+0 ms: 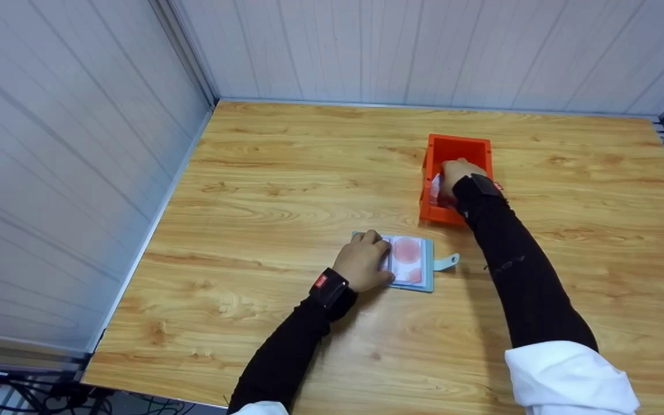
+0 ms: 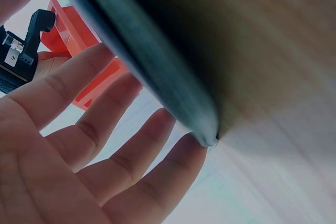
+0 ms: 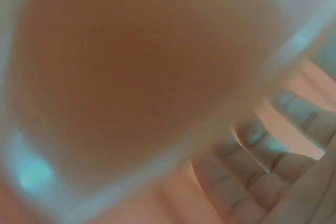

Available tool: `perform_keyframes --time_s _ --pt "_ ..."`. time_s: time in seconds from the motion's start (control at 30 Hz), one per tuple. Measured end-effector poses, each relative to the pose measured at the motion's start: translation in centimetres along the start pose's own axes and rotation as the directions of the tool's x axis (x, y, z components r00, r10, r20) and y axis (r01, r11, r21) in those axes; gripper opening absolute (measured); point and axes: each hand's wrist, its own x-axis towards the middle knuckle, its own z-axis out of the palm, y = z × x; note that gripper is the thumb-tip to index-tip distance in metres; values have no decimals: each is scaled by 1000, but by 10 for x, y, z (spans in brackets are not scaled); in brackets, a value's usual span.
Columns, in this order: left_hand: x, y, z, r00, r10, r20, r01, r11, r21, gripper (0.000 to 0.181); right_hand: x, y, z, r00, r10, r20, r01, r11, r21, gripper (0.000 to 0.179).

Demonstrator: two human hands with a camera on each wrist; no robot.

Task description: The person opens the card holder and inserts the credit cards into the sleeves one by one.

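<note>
Light-blue booklet: we see the light-blue booklet (image 1: 408,266) lying open on the bench (image 1: 286,202), nearer the near edge than the bin is; its strap (image 1: 447,262) points toward the bench's right edge.
Left hand: our left hand (image 1: 362,262) rests over the booklet's left part, its left fingers (image 2: 105,111) spread apart and nearly straight.
Booklet against the left fingers: the fingertips touch the booklet's edge, while the thumb lies toward its near side, by the page with a pink circle (image 1: 406,251).
Orange bin: the orange bin (image 1: 441,215) stands between the booklet and the bench's far edge, a little to the booklet's right.
Right hand: our right hand (image 1: 463,176) is down inside the bin, with the right fingers (image 3: 252,182) bent; we cannot tell whether they grip anything.
Clear packet: the clear packet (image 1: 435,189) is in the bin, just left of the right hand.
Right wrist view: a blurred sheet with pale edges (image 3: 142,77) fills much of our view, the fingers showing beyond its lower right edge.
</note>
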Motion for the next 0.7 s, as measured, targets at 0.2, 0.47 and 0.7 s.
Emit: perform_keyframes --time_s 0.2,0.47,0.7 --pt "1 0 0 1000 3 -3 -2 1000 12 57 2 3 -5 1000 1 -26 -2 999 -33 33" --pt "2 -3 0 1000 10 -9 -10 1000 5 56 4 7 -17 999 -29 -23 30 998 53 6" --pt "2 -5 0 1000 22 -22 -21 1000 1 55 -6 12 -27 994 -70 -78 80 988 129 10"
